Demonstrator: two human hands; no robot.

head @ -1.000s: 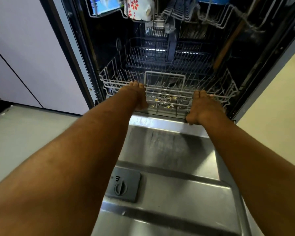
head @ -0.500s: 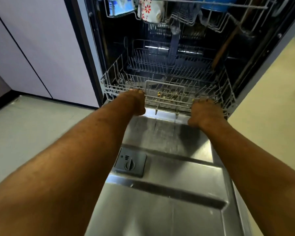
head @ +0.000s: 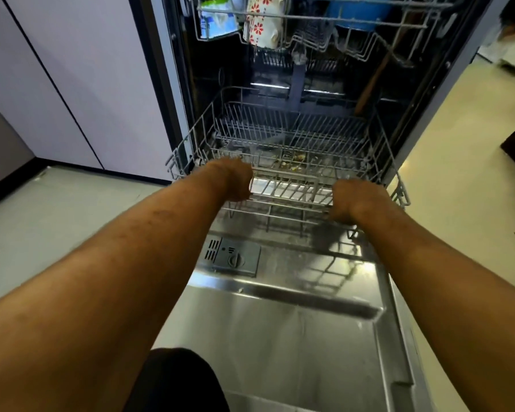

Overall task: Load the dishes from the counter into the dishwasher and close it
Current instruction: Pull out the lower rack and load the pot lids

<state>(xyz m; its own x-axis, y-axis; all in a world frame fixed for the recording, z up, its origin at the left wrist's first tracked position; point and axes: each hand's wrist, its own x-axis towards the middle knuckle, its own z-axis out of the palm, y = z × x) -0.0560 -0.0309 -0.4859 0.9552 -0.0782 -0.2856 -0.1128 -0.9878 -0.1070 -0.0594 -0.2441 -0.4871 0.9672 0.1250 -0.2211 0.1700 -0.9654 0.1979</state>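
Since a second ago: lower rack (head: 292, 150) has slid out over the open door (head: 280, 337) | hands: left hand (head: 232, 181) and right hand (head: 354, 200) both clenched on rack's front rim | step: pulling rack out, empty | next: fetch dishes; bench unseen.
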